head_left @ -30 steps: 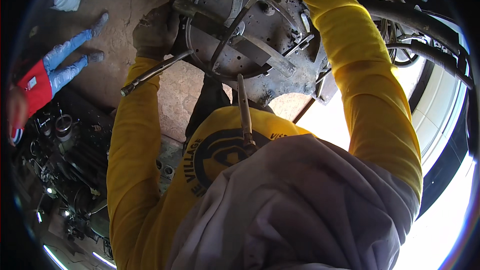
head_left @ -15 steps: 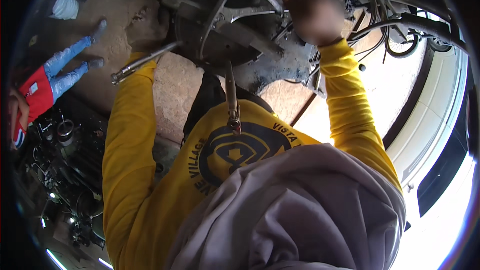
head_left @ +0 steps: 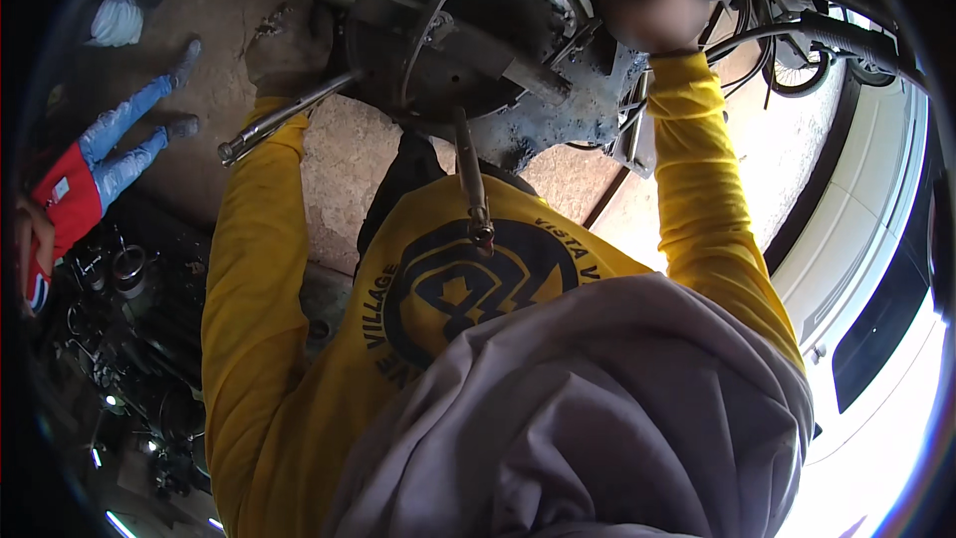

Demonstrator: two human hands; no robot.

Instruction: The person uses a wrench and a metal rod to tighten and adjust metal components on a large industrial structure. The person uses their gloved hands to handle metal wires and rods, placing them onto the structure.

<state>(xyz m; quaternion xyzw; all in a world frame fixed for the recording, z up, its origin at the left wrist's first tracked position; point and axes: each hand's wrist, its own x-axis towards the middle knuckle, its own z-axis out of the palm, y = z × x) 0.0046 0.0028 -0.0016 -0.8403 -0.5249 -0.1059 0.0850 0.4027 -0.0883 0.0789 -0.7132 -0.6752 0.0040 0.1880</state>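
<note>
Both my arms are raised to the grey metal engine assembly [head_left: 478,70] at the top of the view. Compared with a second ago the assembly has slid up and left in frame, and my right hand [head_left: 652,5], then out of sight above the rim, now shows high at the assembly's right edge among the black hoses [head_left: 797,30]; judged as a shift of my reach to that side. Right grip: blurred, looks closed against the metal, but I cannot tell what it grips. My left hand [head_left: 289,40], dirt-coated, rests at the assembly's left edge; its grip is closed around the upper end of a long steel bar [head_left: 289,120]. Bar's long axis runs diagonally, upper end at the assembly, free end pointing down-left over my left sleeve; same lie as before. A second rod [head_left: 470,174] hangs from the assembly's underside, near vertical, tip pointing down at my chest. Below: sandy ground [head_left: 358,169]. Far left, another person in a red top and blue jeans [head_left: 90,169]; engine parts [head_left: 119,269] in shadow beneath them
</note>
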